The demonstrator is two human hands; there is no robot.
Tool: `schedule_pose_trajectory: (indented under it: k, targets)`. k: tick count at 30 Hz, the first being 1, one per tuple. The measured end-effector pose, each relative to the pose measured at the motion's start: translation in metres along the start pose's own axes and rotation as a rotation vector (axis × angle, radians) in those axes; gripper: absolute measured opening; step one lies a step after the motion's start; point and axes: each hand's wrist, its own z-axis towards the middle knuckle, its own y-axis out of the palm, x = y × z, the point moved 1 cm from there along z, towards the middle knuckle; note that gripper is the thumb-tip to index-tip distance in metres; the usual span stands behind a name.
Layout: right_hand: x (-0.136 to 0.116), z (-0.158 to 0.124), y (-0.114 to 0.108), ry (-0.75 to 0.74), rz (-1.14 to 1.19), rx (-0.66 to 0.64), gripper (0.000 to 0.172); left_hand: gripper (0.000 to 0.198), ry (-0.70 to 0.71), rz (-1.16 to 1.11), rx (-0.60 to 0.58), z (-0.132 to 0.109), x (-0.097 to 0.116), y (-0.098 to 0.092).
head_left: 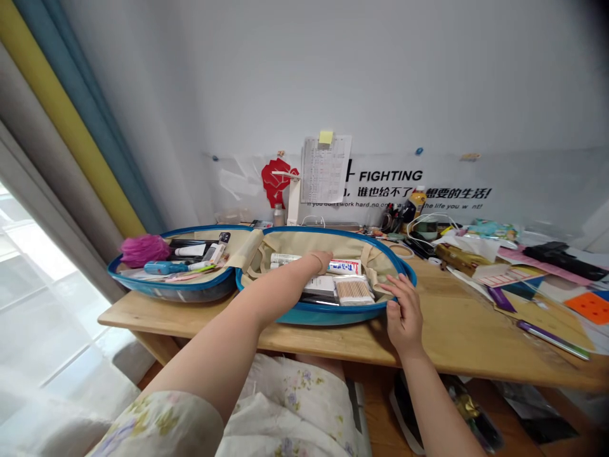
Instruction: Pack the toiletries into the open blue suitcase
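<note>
left hand (pixel 320 260) reaches into right half of open blue case (pixel 328 314), fingers curled down on white tube (pixel 343 266); whether it grips tube, cannot tell. right hand (pixel 403 312) open, fingers spread, resting on case rim at 4 o'clock. cotton swab pack (pixel 353 291) just beside, at 9 o'clock of right hand. pink puff (pixel 141 249) in left half. wooden desk (pixel 457 324) beneath.

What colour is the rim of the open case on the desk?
Blue: the rim of the open case, with beige lining inside, shows in the head view.
</note>
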Motion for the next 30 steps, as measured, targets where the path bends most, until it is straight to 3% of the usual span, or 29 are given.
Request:
schedule_pose_trajectory:
  k: [3,7,15,21,25,28,30]
  targets:
    - [0.000,-0.001,0.000,0.010,-0.003,-0.007,0.029,0.075,-0.048,0.000,-0.022,0.000,-0.004,0.001]
    - [-0.001,0.000,0.000,-0.009,0.007,0.002,0.028,0.087,-0.121,-0.001,0.036,0.004,-0.002,0.002]
    - [-0.002,0.001,0.000,0.005,-0.008,-0.004,0.029,0.046,-0.070,-0.053,0.038,0.002,-0.012,-0.002]
    - [0.000,0.001,0.000,0.016,0.000,0.001,0.029,0.033,-0.006,-0.163,0.025,-0.015,-0.027,-0.030]
    - [0.002,0.000,0.001,0.007,0.003,0.003,0.030,0.031,-0.041,-0.253,0.129,-0.043,-0.074,-0.060]
    - [0.003,0.000,0.002,0.006,0.004,0.008,0.030,0.030,-0.207,-0.290,0.262,-0.087,-0.137,-0.075]
    - [0.002,0.000,0.002,0.011,0.003,0.010,0.030,0.019,-0.357,-0.308,0.319,-0.126,-0.181,-0.074]
